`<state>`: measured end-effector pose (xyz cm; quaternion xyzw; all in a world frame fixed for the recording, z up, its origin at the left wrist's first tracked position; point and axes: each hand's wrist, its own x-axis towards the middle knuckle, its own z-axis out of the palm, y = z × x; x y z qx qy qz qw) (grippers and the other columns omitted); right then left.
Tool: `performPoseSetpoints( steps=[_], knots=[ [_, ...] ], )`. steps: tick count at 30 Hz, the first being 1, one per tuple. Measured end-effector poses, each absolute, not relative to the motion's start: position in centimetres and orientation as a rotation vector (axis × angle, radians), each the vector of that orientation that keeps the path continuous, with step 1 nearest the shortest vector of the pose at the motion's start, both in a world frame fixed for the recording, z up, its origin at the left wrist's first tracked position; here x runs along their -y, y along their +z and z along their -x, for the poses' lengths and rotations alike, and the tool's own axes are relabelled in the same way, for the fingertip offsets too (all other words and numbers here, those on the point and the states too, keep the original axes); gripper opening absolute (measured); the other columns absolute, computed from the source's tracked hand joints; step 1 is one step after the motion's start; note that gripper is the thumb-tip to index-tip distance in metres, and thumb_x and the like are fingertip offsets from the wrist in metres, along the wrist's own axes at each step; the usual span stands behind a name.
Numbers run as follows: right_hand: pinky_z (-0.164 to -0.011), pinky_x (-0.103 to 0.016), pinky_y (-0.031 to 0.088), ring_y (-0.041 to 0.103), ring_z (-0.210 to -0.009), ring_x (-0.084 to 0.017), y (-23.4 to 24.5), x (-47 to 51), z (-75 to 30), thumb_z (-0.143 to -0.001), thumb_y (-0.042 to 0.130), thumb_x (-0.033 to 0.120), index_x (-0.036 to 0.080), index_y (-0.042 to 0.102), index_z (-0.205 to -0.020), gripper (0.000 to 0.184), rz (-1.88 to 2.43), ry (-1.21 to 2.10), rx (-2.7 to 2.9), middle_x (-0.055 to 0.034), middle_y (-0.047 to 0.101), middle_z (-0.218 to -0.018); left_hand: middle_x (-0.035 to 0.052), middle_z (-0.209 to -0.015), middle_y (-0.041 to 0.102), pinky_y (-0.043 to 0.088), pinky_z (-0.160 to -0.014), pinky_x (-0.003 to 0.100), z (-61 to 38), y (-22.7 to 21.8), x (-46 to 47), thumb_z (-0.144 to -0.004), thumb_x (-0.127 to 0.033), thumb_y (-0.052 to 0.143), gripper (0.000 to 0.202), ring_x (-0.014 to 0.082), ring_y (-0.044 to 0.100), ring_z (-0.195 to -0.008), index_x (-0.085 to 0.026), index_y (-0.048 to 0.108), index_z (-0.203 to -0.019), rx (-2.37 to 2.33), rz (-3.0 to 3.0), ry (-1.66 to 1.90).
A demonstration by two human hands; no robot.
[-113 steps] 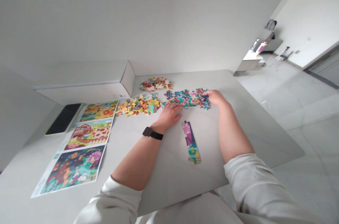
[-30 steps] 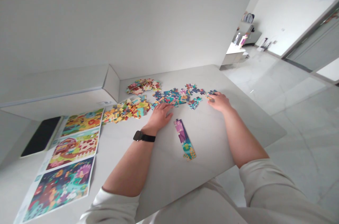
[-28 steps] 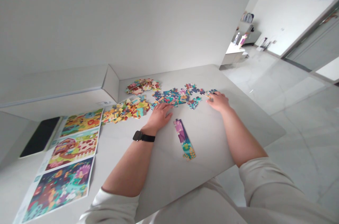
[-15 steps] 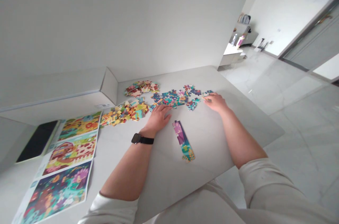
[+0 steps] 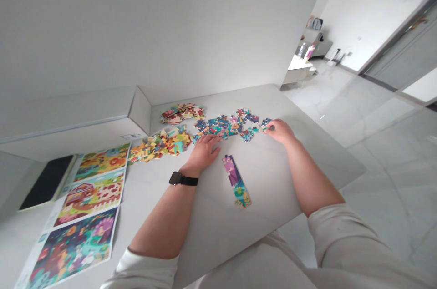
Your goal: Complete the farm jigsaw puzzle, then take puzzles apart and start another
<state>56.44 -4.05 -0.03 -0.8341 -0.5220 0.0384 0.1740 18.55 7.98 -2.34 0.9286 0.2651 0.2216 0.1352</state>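
My left hand (image 5: 205, 152) lies flat with its fingers stretched over the near edge of a heap of blue and teal puzzle pieces (image 5: 218, 125). At the heap's right end, my right hand (image 5: 280, 132) has its fingertips pinched on a puzzle piece (image 5: 271, 128), mostly covered by the fingers. Beside it lie more dark blue pieces (image 5: 265, 122). Between my forearms, nearer to me, rests a joined strip of puzzle pieces (image 5: 236, 182) with a purple figure at its top and teal and yellow below.
Left of the heap are a yellow pile of pieces (image 5: 162, 145) and a reddish pile (image 5: 182, 113). A sheet with three printed pictures (image 5: 90, 198) and a dark flat device (image 5: 48, 182) lie at far left. A white box-like ledge (image 5: 71, 116) stands behind them.
My right hand has shifted slightly at the right end of the heap, and the pieces under its fingertips have moved a little. My left hand and the joined strip stay put.
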Motion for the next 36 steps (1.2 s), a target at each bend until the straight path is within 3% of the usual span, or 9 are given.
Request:
performPoseSetpoints(
  steps=[4, 9, 18, 22, 26, 28, 32, 36],
  knots=[
    [-0.106, -0.04, 0.054, 0.067, -0.118, -0.028, -0.6, 3.6, -55.9, -0.092, 0.076, 0.032, 0.028, 0.083, -0.113, 0.023, 2.395, 0.045, 1.422, -0.0105, 0.073, -0.131, 0.0115, -0.142, 0.07, 0.047, -0.123, 0.055, -18.7, -2.3, -7.9, -0.1, -0.027, 0.06, 0.041, 0.0318, 0.063, -0.133, -0.023, 0.071, -0.139, -0.767, -2.698, 0.639],
    [-0.108, -0.041, 0.054, 0.068, -0.115, -0.028, -1.1, 3.2, -56.0, -0.097, 0.064, 0.023, 0.026, 0.084, -0.114, 0.027, 2.385, -0.012, 1.365, -0.0111, 0.074, -0.129, 0.0118, -0.142, 0.07, 0.048, -0.122, 0.054, -18.7, -2.3, -7.8, -0.099, -0.026, 0.061, 0.042, 0.032, 0.064, -0.133, -0.022, 0.071, -0.14, -0.768, -2.701, 0.632],
    [-0.105, -0.042, 0.056, 0.072, -0.113, -0.029, -0.3, 4.2, -58.4, -0.085, 0.057, 0.006, 0.018, 0.075, -0.129, 0.049, 2.338, -0.134, 1.059, -0.0133, 0.077, -0.126, 0.011, -0.143, 0.07, 0.049, -0.123, 0.052, -18.6, -2.6, -8.0, -0.099, -0.026, 0.062, 0.041, 0.0306, 0.064, -0.134, -0.023, 0.071, -0.139, -0.765, -2.693, 0.664],
    [-0.106, -0.042, 0.055, 0.072, -0.113, -0.029, 0.2, 4.5, -58.5, -0.086, 0.059, 0.009, 0.017, 0.073, -0.131, 0.048, 2.349, -0.11, 1.006, -0.0145, 0.077, -0.126, 0.0108, -0.143, 0.069, 0.049, -0.122, 0.052, -18.6, -2.4, -7.9, -0.1, -0.026, 0.061, 0.04, 0.03, 0.064, -0.134, -0.023, 0.071, -0.139, -0.777, -2.68, 0.665],
    [-0.106, -0.039, 0.054, 0.072, -0.109, -0.026, 0.1, 4.0, -56.8, -0.093, 0.061, 0.019, 0.024, 0.077, -0.122, 0.033, 2.34, -0.008, 1.228, -0.0101, 0.078, -0.125, 0.0118, -0.143, 0.069, 0.049, -0.122, 0.054, -18.6, -2.2, -7.9, -0.101, -0.027, 0.06, 0.04, 0.0302, 0.063, -0.133, -0.023, 0.071, -0.14, -0.775, -2.682, 0.652],
    [-0.106, -0.038, 0.054, 0.071, -0.113, -0.026, 0.1, 3.9, -56.2, -0.094, 0.064, 0.023, 0.026, 0.076, -0.125, 0.033, 2.346, 0.008, 1.302, -0.0091, 0.078, -0.126, 0.012, -0.143, 0.068, 0.049, -0.123, 0.054, -18.6, -2.2, -7.9, -0.101, -0.027, 0.06, 0.041, 0.0302, 0.063, -0.133, -0.023, 0.07, -0.14, -0.776, -2.678, 0.653],
    [-0.109, -0.045, 0.052, 0.066, -0.121, -0.033, 0.2, 4.0, -57.0, -0.097, 0.061, 0.026, 0.02, 0.069, -0.141, 0.045, 2.433, -0.094, 1.179, -0.0165, 0.074, -0.133, 0.0121, -0.142, 0.068, 0.049, -0.122, 0.053, -18.6, -2.3, -7.9, -0.1, -0.027, 0.061, 0.04, 0.0305, 0.063, -0.134, -0.024, 0.071, -0.139, -0.785, -2.664, 0.653],
    [-0.106, -0.052, 0.052, 0.064, -0.122, -0.037, -0.1, 3.7, -58.5, -0.1, 0.058, 0.033, 0.021, 0.074, -0.138, 0.042, 2.548, -0.089, 1.012, -0.0202, 0.07, -0.136, 0.0112, -0.144, 0.068, 0.048, -0.124, 0.054, -18.7, -2.4, -7.9, -0.1, -0.027, 0.061, 0.042, 0.0305, 0.063, -0.135, -0.025, 0.07, -0.141, -0.781, -2.677, 0.64]
  ],
)
